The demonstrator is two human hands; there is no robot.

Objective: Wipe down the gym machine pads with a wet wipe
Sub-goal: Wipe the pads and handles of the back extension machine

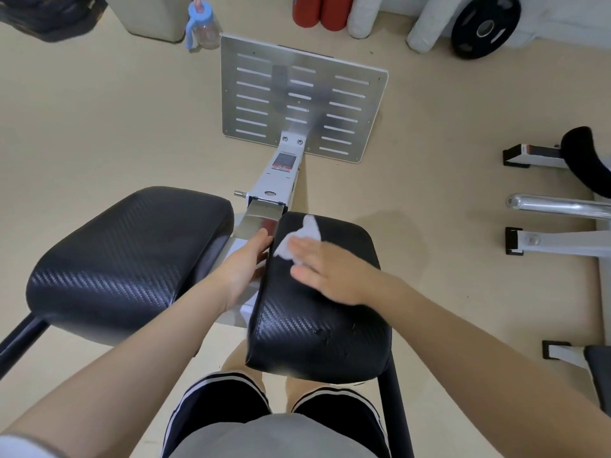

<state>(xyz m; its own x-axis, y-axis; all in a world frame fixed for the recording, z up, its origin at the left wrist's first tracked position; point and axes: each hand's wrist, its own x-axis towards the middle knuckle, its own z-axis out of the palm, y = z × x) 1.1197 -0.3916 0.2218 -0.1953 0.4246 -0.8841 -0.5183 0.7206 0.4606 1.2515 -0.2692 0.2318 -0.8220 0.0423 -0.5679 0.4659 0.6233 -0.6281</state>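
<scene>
Right hand [330, 276], fingers flat, presses limp wet wipe [302, 238] onto right pad [317, 325]; left hand [246, 259] grips pad's inner edge. Soft, slick vinyl; brace there.

One head-worn wide-angle view looks steeply down, close over two black pads [317, 309] and the floor [99, 127].

The beige floor [99, 127] carries the machine's slotted metal footplate [302, 100] near its far edge. Beside the plate's far left corner stands a blue bottle [201, 26]. Along the far edge stand 2 red cylinders [319, 9] and a black weight plate [484, 26].
</scene>
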